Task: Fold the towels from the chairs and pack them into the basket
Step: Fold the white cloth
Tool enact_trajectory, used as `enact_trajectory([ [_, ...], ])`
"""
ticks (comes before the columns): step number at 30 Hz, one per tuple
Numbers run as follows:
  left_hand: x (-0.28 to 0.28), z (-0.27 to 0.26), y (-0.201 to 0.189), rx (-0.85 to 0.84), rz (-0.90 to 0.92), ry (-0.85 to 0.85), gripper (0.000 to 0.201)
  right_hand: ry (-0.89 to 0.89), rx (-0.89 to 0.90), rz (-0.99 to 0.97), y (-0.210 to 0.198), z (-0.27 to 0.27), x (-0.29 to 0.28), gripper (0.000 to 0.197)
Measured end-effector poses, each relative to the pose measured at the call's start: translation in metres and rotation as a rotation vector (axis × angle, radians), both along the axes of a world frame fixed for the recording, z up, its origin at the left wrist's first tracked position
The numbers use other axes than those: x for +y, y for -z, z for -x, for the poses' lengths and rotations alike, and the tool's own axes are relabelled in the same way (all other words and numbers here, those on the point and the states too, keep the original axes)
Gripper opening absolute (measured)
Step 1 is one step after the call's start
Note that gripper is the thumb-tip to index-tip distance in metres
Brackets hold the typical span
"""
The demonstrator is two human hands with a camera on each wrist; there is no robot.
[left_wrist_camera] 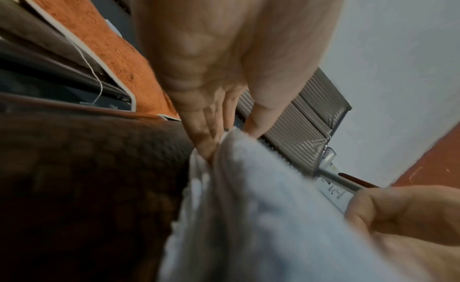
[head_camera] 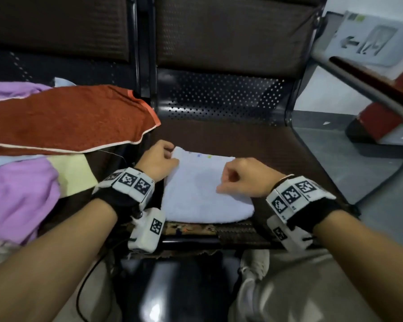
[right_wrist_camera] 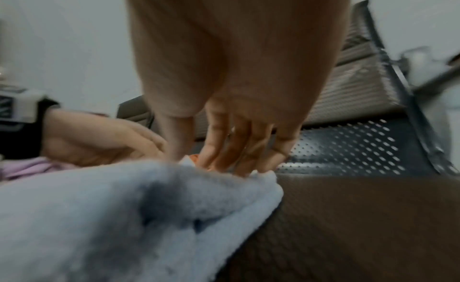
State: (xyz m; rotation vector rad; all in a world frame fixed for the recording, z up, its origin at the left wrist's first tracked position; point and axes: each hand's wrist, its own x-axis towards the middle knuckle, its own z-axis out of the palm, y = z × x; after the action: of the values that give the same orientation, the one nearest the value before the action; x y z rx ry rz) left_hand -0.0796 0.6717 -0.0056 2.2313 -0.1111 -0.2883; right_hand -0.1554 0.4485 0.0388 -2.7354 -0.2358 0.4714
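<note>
Seating: dark padded chair seat (head_camera: 254, 145) with a perforated metal back panel, on which we work; a grey floor and pale wall lie beyond to the right.

Item 1: white towel (head_camera: 203, 189), folded into a rough square, lying flat on the front part of the seat. Small coloured dots show near its far edge.

Item 2: our left hand (head_camera: 158, 159), at the towel's far-left corner. In the left wrist view the thumb and fingers (left_wrist_camera: 206, 132) close on that corner, pinching the cloth.

Item 3: our right hand (head_camera: 240, 176), at the towel's far-right corner. In the right wrist view the fingertips (right_wrist_camera: 239, 158) curl down over the folded edge, with the thumb on the cloth beside them; we read it as gripping the corner.

Item 4: rust-orange towel (head_camera: 65, 119) with pale trim, spread on the neighbouring seat to the left, its corner reaching near the left hand.

Item 5: purple towel (head_camera: 19, 198) and a pale yellow towel (head_camera: 72, 173), heaped under and in front of the orange one.
</note>
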Motion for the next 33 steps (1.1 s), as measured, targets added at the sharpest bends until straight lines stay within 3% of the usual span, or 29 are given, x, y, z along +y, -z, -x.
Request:
enact_trajectory([
  [3, 0.001, 0.018, -0.006, -0.155, -0.059, 0.094, 0.037, -0.227, 0.189, 0.218, -0.003, 0.015, 0.01, 0.061],
  [5, -0.003, 0.037, -0.013, -0.257, -0.077, 0.229, 0.023, -0.254, 0.159, 0.317, 0.001, 0.025, 0.015, 0.068],
  [7, -0.006, 0.055, -0.02, -0.252, -0.103, 0.422, 0.014, -0.252, 0.054, 0.316, -0.001, 0.027, 0.019, 0.054],
  [8, -0.007, 0.063, -0.023, -0.22, -0.147, 0.519, 0.019, -0.254, 0.011, 0.307, -0.004, 0.026, 0.019, 0.044],
  [11, -0.001, 0.073, -0.029, -0.155, -0.428, 0.703, 0.057, -0.265, -0.01, 0.291, -0.019, 0.022, 0.019, 0.019],
  [13, 0.004, 0.076, -0.034, -0.18, -0.621, 0.714, 0.054, -0.289, -0.017, 0.292, -0.026, 0.021, 0.018, 0.011],
  [15, 0.007, 0.076, -0.04, -0.267, -0.675, 0.658, 0.013, -0.277, -0.026, 0.289, -0.029, 0.02, 0.017, 0.001],
  [16, 0.008, 0.073, -0.044, -0.297, -0.671, 0.615, 0.009, -0.253, -0.024, 0.279, -0.03, 0.019, 0.017, 0.004],
  [18, 0.006, 0.066, -0.055, -0.277, -0.667, 0.579, 0.024, -0.185, -0.011, 0.233, -0.031, 0.015, 0.018, 0.009],
  [21, 0.003, 0.048, -0.066, -0.208, -0.553, 0.567, 0.005, -0.077, -0.017, 0.146, -0.029, 0.003, 0.016, 0.019],
  [27, 0.0, 0.004, -0.057, -0.054, -0.44, 0.475, 0.025, 0.213, -0.022, -0.029, -0.017, -0.024, -0.002, 0.032],
  [33, -0.005, -0.029, -0.035, -0.006, -0.453, 0.477, 0.028, 0.342, 0.026, 0.005, 0.005, -0.048, -0.012, 0.037],
])
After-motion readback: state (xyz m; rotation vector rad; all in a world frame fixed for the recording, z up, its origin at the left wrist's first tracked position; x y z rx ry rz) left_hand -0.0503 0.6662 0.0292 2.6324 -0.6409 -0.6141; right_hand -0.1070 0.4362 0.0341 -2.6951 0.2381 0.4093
